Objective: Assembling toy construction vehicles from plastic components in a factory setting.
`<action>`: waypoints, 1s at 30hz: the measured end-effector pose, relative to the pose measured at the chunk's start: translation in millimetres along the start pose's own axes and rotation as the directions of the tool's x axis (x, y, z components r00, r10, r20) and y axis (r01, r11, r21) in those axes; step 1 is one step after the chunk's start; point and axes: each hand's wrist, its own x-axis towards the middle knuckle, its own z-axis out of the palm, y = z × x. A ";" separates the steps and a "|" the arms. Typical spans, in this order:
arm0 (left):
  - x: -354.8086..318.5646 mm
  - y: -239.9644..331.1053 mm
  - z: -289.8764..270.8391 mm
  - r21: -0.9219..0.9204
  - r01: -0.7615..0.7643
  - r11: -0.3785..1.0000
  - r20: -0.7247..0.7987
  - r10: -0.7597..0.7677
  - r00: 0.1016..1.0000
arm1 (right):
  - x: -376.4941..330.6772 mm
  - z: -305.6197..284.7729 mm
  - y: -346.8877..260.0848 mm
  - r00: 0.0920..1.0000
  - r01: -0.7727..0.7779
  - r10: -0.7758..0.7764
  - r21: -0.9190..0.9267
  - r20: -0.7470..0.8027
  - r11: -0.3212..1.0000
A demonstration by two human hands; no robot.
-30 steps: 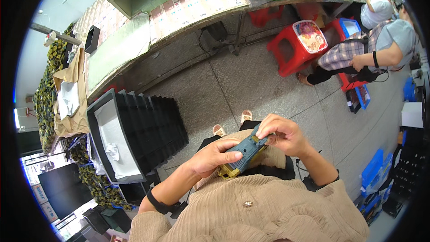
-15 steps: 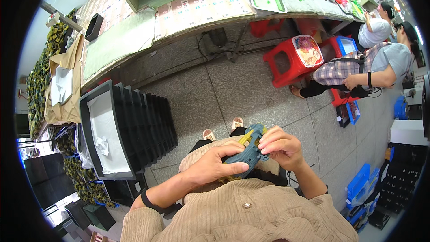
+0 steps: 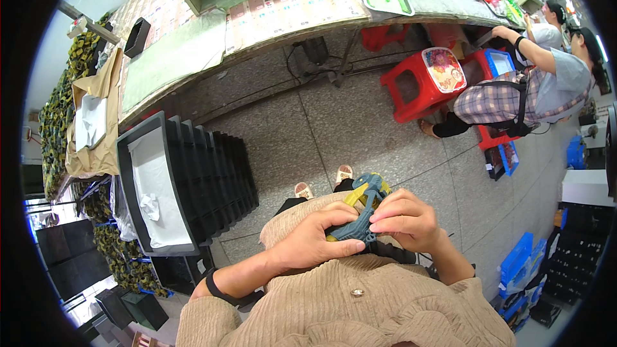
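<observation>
The left hand [image 3: 318,239] is wrapped around the near end of a blue-grey and yellow piece [image 3: 367,209], its thumb lying across the top. The right hand [image 3: 411,222] has thumb and fingertips drawn close together on the piece's edge; just what they pinch is hidden. The piece sits over the wearer's lap, in front of the chest.

With the piece as clock centre and 12 at the top of the view, the left hand is at 8 and the right between 3 and 4. One sandal [image 3: 344,173] shows at 11, the other nearer 10. Black crates [image 3: 209,177] stand stacked between 9 and 10, the end one lined with white sheeting. A red stool [image 3: 427,87] is at 1; a co-worker [image 3: 514,93] bends at 2. Farther off, the bench [image 3: 292,16] bears a tray [image 3: 402,4] of green bits at 12.
</observation>
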 end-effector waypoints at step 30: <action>-2.7 8.3 23.1 0.560 -0.057 0.827 -0.239 0.227 0.944 | -28.0 17.1 -27.8 0.722 -0.581 0.689 0.489 -0.058 0.650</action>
